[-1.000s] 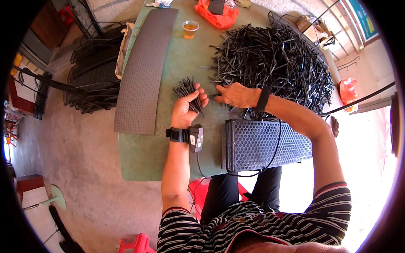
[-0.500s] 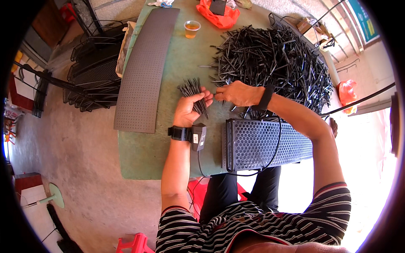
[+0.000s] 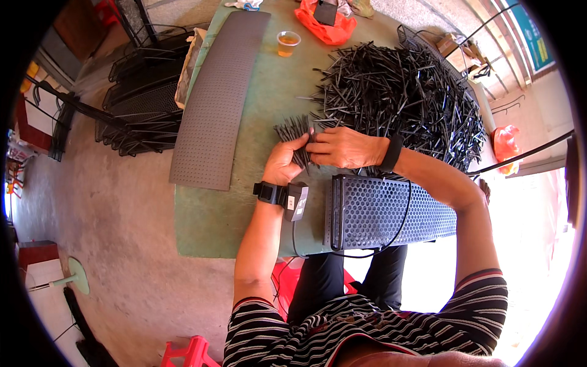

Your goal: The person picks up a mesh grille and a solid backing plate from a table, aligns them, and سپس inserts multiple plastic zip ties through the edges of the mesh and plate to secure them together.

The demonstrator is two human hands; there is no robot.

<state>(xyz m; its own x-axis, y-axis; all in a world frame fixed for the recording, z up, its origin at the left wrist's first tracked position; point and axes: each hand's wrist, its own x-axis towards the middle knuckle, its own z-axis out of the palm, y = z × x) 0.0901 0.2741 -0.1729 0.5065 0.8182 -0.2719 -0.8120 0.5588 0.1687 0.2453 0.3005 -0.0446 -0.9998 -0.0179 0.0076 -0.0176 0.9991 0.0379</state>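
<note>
A small bundle of thin black strips (image 3: pixel 291 128) is gripped in my left hand (image 3: pixel 284 161), its ends fanning out above the thumb and poking out below the fingers. My right hand (image 3: pixel 348 148) is closed in a pinch against the right side of this bundle; what sits between its fingertips is hidden. Just beyond my right hand lies a big tangled heap of similar black strips (image 3: pixel 400 101) on the green table (image 3: pixel 257 226). Nearer to me, a dark perforated metal tray-like panel (image 3: pixel 391 211) lies below my right wrist.
A long grey perforated sheet (image 3: pixel 214 104) lies along the table's left side. Farther back stand a cup of amber liquid (image 3: pixel 287 44) and a red plastic bag (image 3: pixel 327 27). Black mesh racks (image 3: pixel 143 98) are stacked left of the table. A cable runs across the perforated panel.
My right hand has moved left from a small gap beside the bundle to touch it. My left hand has shifted slightly right in the picture, still holding the strips; the whole view has shifted slightly too.
</note>
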